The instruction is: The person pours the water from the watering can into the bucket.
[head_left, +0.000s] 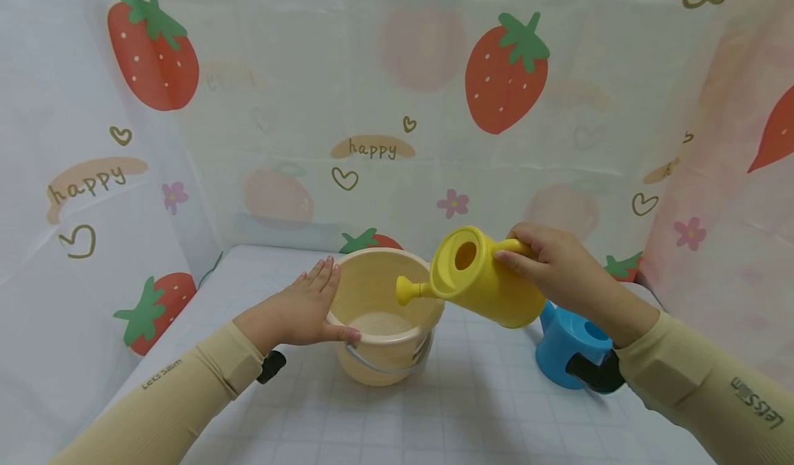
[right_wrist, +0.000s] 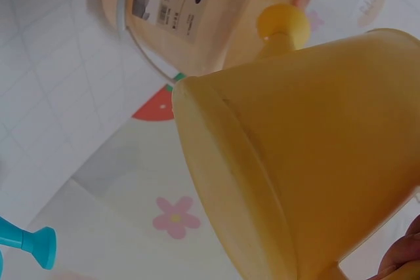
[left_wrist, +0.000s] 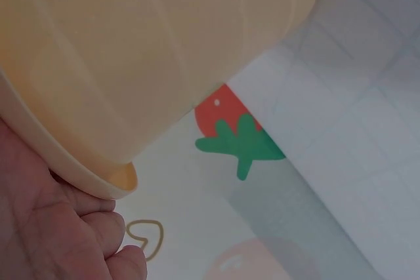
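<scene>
A cream bucket (head_left: 378, 362) stands upright on the table, its grey handle hanging at the front. My left hand (head_left: 300, 306) rests on the bucket's left rim, fingers straight, thumb along the front edge. Gripped by its handle, a yellow watering can (head_left: 490, 289) hangs in my right hand (head_left: 564, 272), tilted with its spout over the bucket's opening. No water is visible at the spout. In the right wrist view the yellow can (right_wrist: 308, 155) fills much of the frame, with the labelled bucket (right_wrist: 190, 11) beyond it.
A blue watering can (head_left: 567, 348) stands on the table at the right, partly behind my right forearm. The table (head_left: 484, 410) has a pale checked cover. Patterned curtains (head_left: 372, 72) hang behind it and at both sides.
</scene>
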Demonstrator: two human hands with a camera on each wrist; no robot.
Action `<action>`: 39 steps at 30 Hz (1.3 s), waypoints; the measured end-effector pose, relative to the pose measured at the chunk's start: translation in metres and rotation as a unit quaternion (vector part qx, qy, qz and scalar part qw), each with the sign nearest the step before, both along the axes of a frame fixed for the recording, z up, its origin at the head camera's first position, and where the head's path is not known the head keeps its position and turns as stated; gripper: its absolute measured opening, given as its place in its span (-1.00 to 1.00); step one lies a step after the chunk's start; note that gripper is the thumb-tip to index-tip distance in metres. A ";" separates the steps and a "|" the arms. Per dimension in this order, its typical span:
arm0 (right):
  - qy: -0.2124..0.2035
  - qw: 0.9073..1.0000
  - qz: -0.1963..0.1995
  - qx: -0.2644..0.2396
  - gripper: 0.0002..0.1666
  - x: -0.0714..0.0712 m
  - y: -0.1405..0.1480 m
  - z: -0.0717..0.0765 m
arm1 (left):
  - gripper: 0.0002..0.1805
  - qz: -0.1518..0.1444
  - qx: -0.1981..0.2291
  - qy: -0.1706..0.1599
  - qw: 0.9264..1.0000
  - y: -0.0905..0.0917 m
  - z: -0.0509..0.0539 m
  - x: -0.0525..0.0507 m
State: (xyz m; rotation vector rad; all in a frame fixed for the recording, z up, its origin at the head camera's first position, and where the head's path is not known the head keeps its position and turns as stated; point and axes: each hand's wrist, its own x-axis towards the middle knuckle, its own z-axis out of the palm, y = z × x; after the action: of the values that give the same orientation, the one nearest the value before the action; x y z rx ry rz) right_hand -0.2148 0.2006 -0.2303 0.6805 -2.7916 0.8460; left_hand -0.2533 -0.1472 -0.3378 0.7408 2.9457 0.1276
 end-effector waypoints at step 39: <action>0.012 1.000 0.007 0.007 -0.71 0.002 -0.003 0.001 | 0.39 0.002 0.001 0.001 1.000 0.000 -0.002 -0.001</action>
State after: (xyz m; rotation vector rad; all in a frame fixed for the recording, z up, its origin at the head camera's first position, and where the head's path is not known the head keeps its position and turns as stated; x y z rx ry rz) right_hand -0.2131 0.1977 -0.2293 0.7093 -2.7771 0.8146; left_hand -0.2544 -0.1469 -0.3393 0.7360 2.9490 0.1307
